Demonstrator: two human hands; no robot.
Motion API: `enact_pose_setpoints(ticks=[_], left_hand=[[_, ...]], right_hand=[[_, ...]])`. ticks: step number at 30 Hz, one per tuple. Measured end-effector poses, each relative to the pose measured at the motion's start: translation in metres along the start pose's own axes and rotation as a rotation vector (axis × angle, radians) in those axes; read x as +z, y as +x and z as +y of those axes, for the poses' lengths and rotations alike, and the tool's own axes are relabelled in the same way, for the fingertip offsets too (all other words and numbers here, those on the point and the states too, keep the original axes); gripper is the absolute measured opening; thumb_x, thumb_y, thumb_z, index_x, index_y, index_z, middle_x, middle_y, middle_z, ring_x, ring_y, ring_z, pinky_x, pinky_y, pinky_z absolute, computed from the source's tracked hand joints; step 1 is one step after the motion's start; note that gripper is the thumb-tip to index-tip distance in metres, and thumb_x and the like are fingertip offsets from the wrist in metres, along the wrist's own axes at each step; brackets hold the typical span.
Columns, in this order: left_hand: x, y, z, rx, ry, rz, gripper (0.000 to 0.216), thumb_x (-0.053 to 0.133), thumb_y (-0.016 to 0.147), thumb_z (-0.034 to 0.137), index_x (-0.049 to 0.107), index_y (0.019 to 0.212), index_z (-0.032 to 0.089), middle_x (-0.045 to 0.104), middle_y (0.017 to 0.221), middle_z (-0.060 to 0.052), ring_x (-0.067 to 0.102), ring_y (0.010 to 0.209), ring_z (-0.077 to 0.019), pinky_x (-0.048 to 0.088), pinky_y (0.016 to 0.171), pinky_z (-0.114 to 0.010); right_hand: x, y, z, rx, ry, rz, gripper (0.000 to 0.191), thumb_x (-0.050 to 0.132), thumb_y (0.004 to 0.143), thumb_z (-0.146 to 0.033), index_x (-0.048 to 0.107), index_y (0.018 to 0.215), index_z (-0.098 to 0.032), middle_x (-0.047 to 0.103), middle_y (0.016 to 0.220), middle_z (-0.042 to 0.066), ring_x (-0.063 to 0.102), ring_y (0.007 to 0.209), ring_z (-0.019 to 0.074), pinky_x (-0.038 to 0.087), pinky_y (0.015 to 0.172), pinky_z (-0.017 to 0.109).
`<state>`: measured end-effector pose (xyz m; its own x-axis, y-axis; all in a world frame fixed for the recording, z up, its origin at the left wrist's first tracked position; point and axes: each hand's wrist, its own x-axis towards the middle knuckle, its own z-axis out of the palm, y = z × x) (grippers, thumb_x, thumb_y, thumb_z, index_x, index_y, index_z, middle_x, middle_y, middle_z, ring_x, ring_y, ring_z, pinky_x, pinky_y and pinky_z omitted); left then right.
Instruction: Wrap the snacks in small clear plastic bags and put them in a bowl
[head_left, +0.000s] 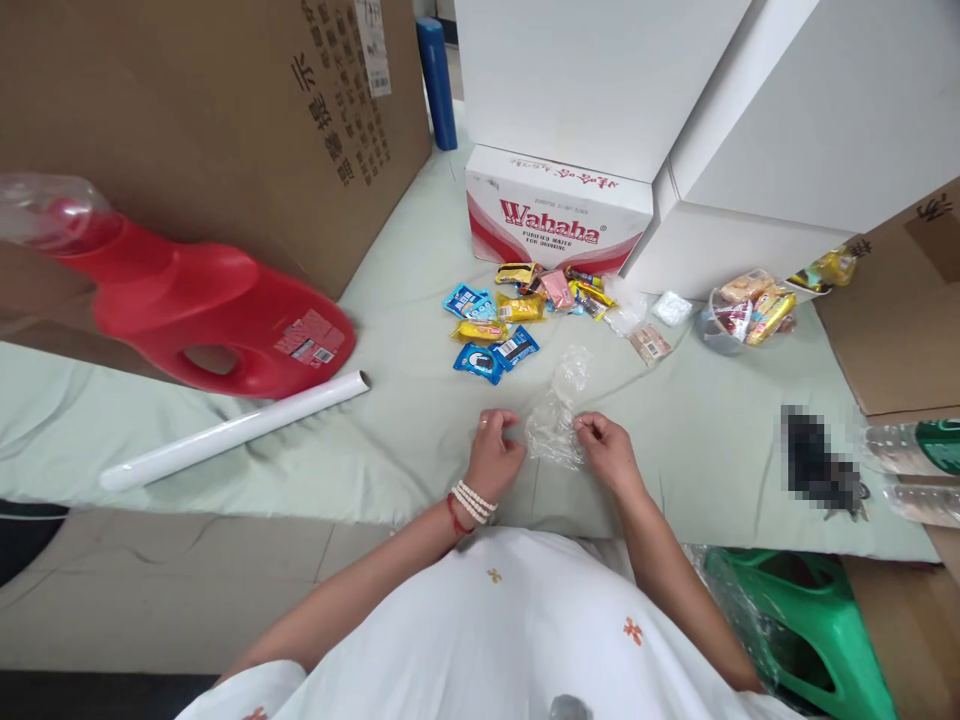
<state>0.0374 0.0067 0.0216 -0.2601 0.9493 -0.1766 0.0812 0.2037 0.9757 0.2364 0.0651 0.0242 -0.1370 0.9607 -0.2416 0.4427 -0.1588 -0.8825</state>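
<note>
A crumpled clear plastic bag (559,425) lies on the cloth-covered table between my two hands. My right hand (609,452) pinches its right edge between thumb and fingertips. At the bag's left edge my left hand (495,458), wearing a beaded bracelet (474,503), is closed with curled fingers; the exact contact is hard to see. Beyond the bag is a loose pile of wrapped snacks: blue packets (478,362), yellow packets (520,307) and a pink packet (557,290). A small beige packet (649,344) and a white packet (672,308) lie to their right.
A clear tub (724,328) of snacks stands right. Behind the pile are a Wahaba-printed carton (559,215) and white boxes (810,130). On the left are a red jug (217,310), a white roll (236,430) and a cardboard box (210,110). Bottles (892,450) lie at far right.
</note>
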Motion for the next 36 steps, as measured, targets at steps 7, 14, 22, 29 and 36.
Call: enact_pose_setpoints(ticks=[7,14,22,29,36], left_hand=[[0.004,-0.005,0.023,0.614,0.585,-0.258,0.032,0.064,0.086,0.027,0.07,0.116,0.024,0.066,0.122,-0.013,0.051,0.129,-0.0345,0.026,0.115,-0.057],[0.006,0.024,-0.001,0.029,0.068,-0.081,0.019,0.061,0.086,0.038,0.066,0.087,0.02,0.06,0.072,0.0,0.053,0.067,-0.0163,0.045,0.069,-0.03],[-0.035,0.001,0.0,0.07,0.273,0.239,0.039,0.062,0.068,0.025,0.059,0.106,0.019,0.062,0.104,-0.007,0.06,0.1,-0.025,0.052,0.093,-0.043],[-0.011,0.012,0.058,0.538,0.828,0.108,0.065,0.063,0.085,0.039,0.047,0.143,0.016,0.055,0.143,-0.019,0.038,0.145,-0.0385,0.019,0.122,-0.06],[0.002,0.071,0.024,0.112,0.539,-0.145,0.025,0.056,0.086,0.039,0.059,0.07,0.02,0.06,0.065,-0.001,0.058,0.071,-0.0191,0.048,0.077,-0.033]], right_hand=[[0.0,-0.006,-0.005,-0.039,0.018,-0.025,0.034,0.06,0.089,-0.055,0.07,0.086,-0.022,0.063,0.066,-0.001,0.053,0.06,0.0181,0.04,0.059,0.029],[-0.019,-0.017,0.011,0.048,0.133,0.136,0.041,0.062,0.087,-0.062,0.066,0.082,-0.021,0.048,0.057,-0.005,0.042,0.054,0.0153,0.033,0.054,0.028],[-0.03,-0.053,0.038,0.081,0.065,0.117,0.041,0.062,0.09,-0.059,0.066,0.08,-0.02,0.051,0.063,-0.003,0.043,0.059,0.0143,0.034,0.056,0.025],[-0.028,-0.051,0.016,-0.105,-0.093,0.066,0.038,0.058,0.095,-0.053,0.071,0.084,-0.02,0.061,0.072,0.001,0.053,0.066,0.0162,0.042,0.063,0.027],[-0.05,-0.064,0.038,-0.031,-0.235,0.173,0.043,0.052,0.095,-0.058,0.072,0.088,-0.02,0.065,0.071,0.003,0.058,0.066,0.0194,0.047,0.066,0.031]])
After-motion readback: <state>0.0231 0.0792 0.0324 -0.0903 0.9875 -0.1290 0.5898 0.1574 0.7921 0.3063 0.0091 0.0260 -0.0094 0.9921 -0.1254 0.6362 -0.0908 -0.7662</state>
